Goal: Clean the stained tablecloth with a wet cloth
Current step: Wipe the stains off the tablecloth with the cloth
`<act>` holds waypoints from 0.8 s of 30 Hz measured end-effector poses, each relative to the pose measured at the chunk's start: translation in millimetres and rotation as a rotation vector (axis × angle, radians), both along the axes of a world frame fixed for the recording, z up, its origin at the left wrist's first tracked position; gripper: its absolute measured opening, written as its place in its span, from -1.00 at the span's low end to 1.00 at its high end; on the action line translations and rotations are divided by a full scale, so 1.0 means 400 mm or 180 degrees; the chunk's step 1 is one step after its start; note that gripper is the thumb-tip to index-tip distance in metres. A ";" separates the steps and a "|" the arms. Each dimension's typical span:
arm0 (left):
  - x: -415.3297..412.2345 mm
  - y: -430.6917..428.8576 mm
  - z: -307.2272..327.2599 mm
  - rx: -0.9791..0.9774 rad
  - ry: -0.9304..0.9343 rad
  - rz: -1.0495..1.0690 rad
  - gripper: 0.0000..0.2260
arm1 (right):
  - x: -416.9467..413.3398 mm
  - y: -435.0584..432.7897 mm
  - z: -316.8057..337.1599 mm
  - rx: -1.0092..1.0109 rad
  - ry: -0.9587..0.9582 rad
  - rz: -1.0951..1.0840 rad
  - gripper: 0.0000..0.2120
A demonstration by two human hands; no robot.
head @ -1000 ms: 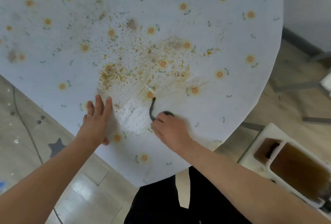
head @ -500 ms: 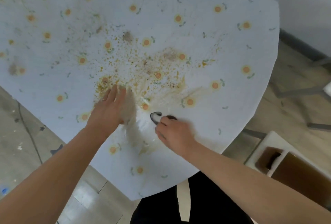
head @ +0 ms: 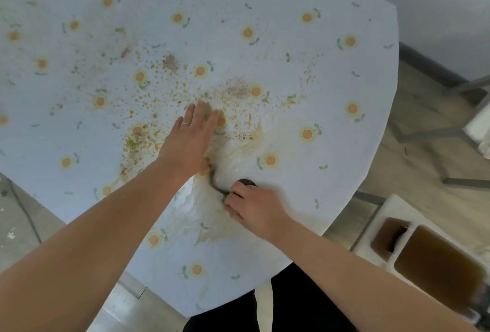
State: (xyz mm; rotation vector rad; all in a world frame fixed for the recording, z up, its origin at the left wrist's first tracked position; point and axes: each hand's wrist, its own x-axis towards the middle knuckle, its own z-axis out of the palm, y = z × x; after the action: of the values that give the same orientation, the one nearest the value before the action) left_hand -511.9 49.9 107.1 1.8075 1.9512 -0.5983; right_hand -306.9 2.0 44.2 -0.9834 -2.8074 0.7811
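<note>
Two hands: left hand (head: 190,140) flat, open, empty on tablecloth (head: 305,61); right hand (head: 254,205) closed around one dark, mostly hidden cloth (head: 245,182).

Stained tablecloth (head: 305,61), dark cloth (head: 245,182)
Pale blue, flower-printed, flat; yellow-brown specks and a wet smear mid-sheet, where the bunched cloth lies

At the near right stands a white bucket (head: 381,215) split into two compartments, a small one on the left and a larger one on the right, both holding murky brown water. Farther right, grey metal furniture legs (head: 450,135) rest on the pale wood-look floor (head: 413,162), with a dark baseboard (head: 429,66) running along the grey wall (head: 437,0) beyond
</note>
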 end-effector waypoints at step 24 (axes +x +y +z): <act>0.043 0.062 -0.040 -0.0211 0.0286 -0.0201 0.39 | 0.297 0.396 -0.036 0.0587 -0.0285 -0.2417 -0.71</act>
State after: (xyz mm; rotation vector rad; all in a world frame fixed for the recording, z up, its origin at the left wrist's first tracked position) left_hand -494.7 74.6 90.9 1.8361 1.9138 -0.7682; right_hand -188.0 160.3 29.8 -1.8795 -2.1963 0.3707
